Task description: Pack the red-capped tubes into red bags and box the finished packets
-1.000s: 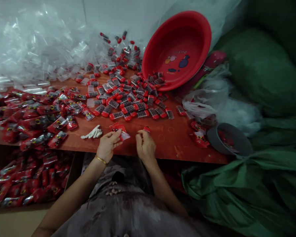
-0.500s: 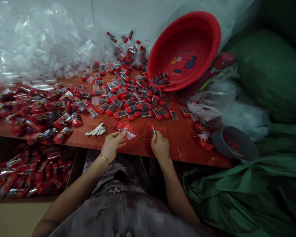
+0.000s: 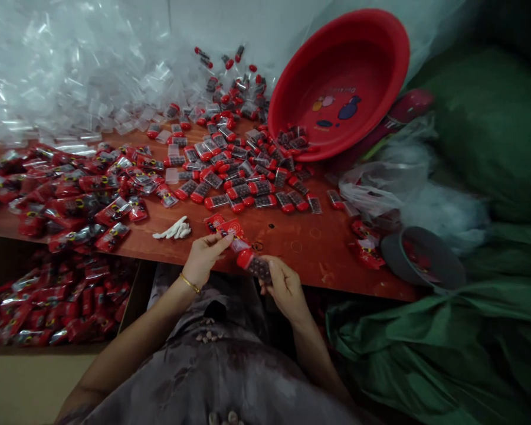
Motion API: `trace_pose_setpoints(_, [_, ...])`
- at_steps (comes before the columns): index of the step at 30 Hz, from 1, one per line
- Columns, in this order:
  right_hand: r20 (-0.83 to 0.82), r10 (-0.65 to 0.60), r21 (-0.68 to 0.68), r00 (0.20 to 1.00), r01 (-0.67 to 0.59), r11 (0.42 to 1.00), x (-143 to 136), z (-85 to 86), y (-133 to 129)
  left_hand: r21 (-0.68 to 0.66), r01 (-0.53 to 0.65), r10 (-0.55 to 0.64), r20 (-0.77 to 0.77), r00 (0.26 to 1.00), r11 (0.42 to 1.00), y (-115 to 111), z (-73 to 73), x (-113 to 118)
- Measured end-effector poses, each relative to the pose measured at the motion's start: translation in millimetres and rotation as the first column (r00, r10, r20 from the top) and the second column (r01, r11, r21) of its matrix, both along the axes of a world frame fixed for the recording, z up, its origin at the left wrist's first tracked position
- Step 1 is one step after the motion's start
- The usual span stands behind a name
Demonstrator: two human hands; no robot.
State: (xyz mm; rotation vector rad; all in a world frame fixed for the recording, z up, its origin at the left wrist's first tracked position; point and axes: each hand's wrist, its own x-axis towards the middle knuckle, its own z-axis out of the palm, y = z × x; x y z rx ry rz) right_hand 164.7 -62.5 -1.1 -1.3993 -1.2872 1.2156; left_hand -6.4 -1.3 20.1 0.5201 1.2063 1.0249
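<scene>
My left hand pinches a small red printed plastic wrapper between thumb and fingers, near the table's front edge. In my right hand is a small clear container with a red cap, dark round pieces showing inside. It lies tilted, its red end pointing at the wrapper and close to it; whether they touch I cannot tell. Red printed sheets lie just beyond my left fingertips. Many similar red-capped containers are scattered beyond my hands.
Filled red packets are heaped at left, with more in a cardboard box below. Clear plastic sleeves pile up behind. A red basin leans at the back right. White slender pieces and a grey bowl sit on the table.
My right hand has brought the container left and nearer to me, its red end now by the wrapper. My left hand keeps its pinch, almost in place. The view has shifted slightly.
</scene>
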Motion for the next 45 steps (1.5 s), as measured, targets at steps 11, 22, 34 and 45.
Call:
trace_pose_setpoints(11, [-0.166,-0.113,-0.077,0.980,0.102,0.992,-20.4,-10.5,7.2,0.129,0.052,-0.057,0.040,0.998,0.990,-4.4,-5.2,3.0])
trace_pose_setpoints(22, [-0.123,-0.259,0.036,0.958,0.265,0.964,-37.4,-13.1,9.6,0.061,0.020,-0.029,0.156,0.987,0.998,-9.6,-11.3,14.3])
trace_pose_setpoints(34, [-0.034,-0.284,0.173,0.958,0.286,0.943,-49.1,-15.5,16.6,0.260,0.096,-0.104,0.018,0.994,0.961,-14.7,-21.6,17.8])
trace_pose_setpoints(45, [0.083,-0.251,0.218,0.964,0.228,0.949,-60.9,-30.7,11.9,0.135,0.123,-0.135,0.084,0.987,0.983,-10.7,-13.4,19.5])
